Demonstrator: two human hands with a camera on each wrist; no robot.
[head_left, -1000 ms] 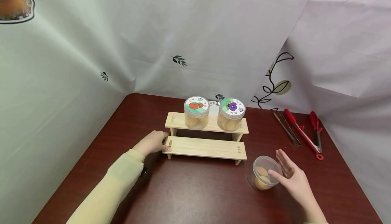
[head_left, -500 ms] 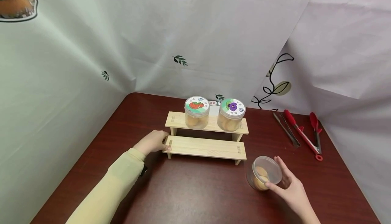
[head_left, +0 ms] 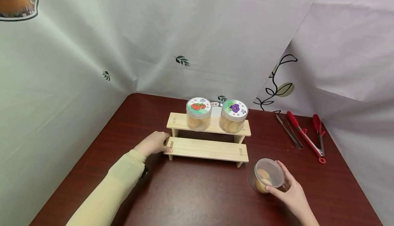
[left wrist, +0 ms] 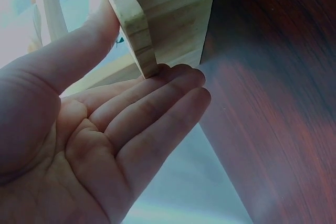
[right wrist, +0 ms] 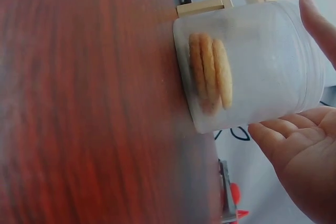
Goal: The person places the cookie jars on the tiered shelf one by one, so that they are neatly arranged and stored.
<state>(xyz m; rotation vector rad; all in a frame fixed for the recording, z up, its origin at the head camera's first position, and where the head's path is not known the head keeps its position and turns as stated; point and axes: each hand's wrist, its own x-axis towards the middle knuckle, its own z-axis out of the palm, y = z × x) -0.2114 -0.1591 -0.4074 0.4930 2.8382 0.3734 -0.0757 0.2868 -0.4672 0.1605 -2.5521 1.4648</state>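
Observation:
At the left end of the two-step wooden rack (head_left: 206, 149), my left hand (head_left: 153, 143) holds the lower board. In the left wrist view the thumb lies on one face of the wooden board (left wrist: 173, 14) and the fingertips meet its edge from the other side. My right hand (head_left: 291, 193) holds a clear plastic jar (head_left: 270, 172) near its rim, thumb on the near side and fingers on the far side. A few round cookies (right wrist: 210, 72) lie stacked at the jar's bottom. The jar (right wrist: 257, 61) stands upright on the table, right of the rack.
Two lidded jars stand on the rack's upper step: one with a tomato label (head_left: 198, 107), one with a purple flower label (head_left: 235, 108). Metal tongs (head_left: 288, 130) and red-handled tongs (head_left: 304, 135) lie at the back right. A white fabric wall (head_left: 215, 41) encloses the brown table (head_left: 191, 191).
My right hand has come in against the jar, its thumb and fingers closing around the side near the rim. The left hand and the rack have stayed in place.

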